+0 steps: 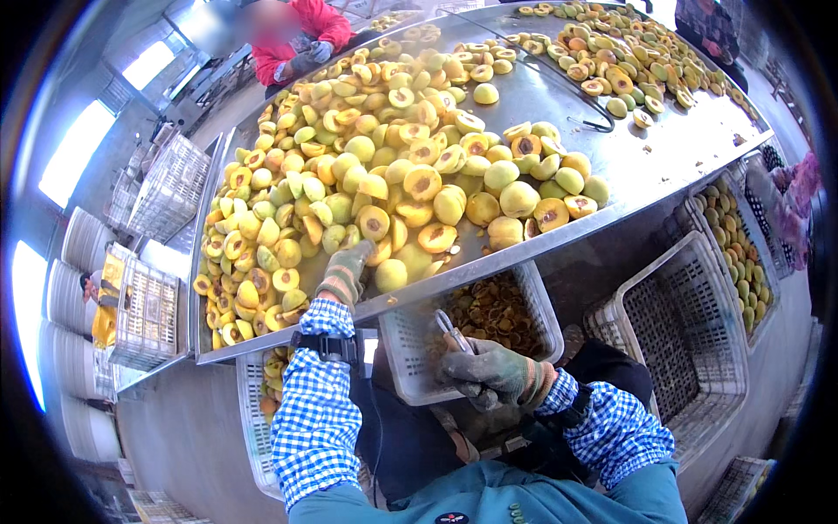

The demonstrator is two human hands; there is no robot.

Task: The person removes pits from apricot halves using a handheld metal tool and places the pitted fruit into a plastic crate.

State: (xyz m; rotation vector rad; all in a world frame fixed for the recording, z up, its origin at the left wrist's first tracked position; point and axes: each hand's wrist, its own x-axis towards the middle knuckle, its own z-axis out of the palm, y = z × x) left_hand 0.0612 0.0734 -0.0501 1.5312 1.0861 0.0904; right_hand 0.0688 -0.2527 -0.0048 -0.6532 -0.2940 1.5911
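My left hand, in a grey-green knit glove, reaches over the near rim of the metal table. Its fingertips are among halved yellow peaches, beside a cut half; whether they grip one is hidden. Below the rim, my right hand, also gloved, is closed around a pitting tool with a looped metal blade. The tool points up and away from me, above a white plastic crate holding brown and yellow fruit scraps.
A slatted crate stands at right, near another with whole peaches. A third crate with fruit is under my left arm. A bent metal rod crosses the table. Co-workers sit around it, one in a red jacket.
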